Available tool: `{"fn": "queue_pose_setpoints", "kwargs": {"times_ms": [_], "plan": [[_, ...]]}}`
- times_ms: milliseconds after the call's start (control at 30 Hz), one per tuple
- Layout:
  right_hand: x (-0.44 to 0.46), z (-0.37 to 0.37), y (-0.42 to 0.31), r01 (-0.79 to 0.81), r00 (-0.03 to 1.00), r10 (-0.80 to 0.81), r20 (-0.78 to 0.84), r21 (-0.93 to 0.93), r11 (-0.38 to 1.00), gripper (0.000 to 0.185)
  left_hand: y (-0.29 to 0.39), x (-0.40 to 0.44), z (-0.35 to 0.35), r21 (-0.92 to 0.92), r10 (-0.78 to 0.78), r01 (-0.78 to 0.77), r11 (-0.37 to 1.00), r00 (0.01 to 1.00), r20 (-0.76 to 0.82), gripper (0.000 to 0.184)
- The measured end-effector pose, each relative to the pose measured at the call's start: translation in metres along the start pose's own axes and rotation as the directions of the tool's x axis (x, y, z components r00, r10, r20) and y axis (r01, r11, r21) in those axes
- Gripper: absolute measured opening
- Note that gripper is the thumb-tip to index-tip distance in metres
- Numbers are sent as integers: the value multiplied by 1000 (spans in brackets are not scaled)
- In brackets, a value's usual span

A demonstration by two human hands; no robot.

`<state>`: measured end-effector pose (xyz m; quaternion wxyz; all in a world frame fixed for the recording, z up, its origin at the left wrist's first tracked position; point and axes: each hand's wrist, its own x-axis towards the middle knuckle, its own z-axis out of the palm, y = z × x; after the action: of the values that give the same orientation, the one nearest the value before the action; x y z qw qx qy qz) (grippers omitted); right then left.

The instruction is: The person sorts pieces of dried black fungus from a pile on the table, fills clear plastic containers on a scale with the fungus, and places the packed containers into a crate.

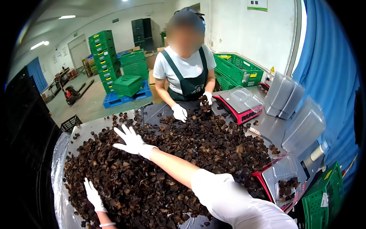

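At the near left, I have my left hand (93, 196) low against the heap of dark mushroom pieces (152, 185), fingers straight, nothing visible in its grip. The heap covers much of the metal surface (91, 128). Farther in, my right hand (133, 143) is spread wide above it; I can't tell whether it touches. Across from me, a person (187, 68) holds a small clump (206, 102). Right of them sits a red scale (246, 115); at the near right, another scale (262, 182) carries a clear box (288, 168) with some pieces inside.
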<state>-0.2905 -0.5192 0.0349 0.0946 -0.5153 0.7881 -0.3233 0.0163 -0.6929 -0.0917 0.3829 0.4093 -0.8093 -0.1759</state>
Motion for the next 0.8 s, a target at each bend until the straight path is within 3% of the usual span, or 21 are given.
{"fn": "queue_pose_setpoints", "kwargs": {"times_ms": [100,300,367,500,567,633,700,767,800], "plan": [[21,10,-1,-45,997,41,69,56,997,85,16,-9,-2,-238,49,-34,971,997,59,43],[33,35,-6,62,893,-96,440,90,994,80,31,-18,4,-341,-17,46,939,996,87,46],[30,37,-3,92,910,-125,396,101,991,77,35,-15,6,-320,1,31,947,995,97,46],[25,39,8,211,859,-241,452,118,970,68,60,-25,6,-489,-5,93,867,984,179,50],[24,40,14,251,840,-285,462,136,958,62,58,-31,13,-439,15,44,897,991,129,48],[29,51,22,319,819,-346,458,138,938,51,72,-41,10,-541,-102,192,819,976,192,45],[21,41,19,297,808,-334,486,156,942,49,76,-49,20,-762,-136,298,574,953,271,40],[10,16,11,216,758,-258,599,143,966,47,90,-57,26,-848,-119,338,408,941,317,40],[6,12,12,220,768,-257,587,135,966,45,111,-64,20,-824,-92,302,480,951,295,42]]}}
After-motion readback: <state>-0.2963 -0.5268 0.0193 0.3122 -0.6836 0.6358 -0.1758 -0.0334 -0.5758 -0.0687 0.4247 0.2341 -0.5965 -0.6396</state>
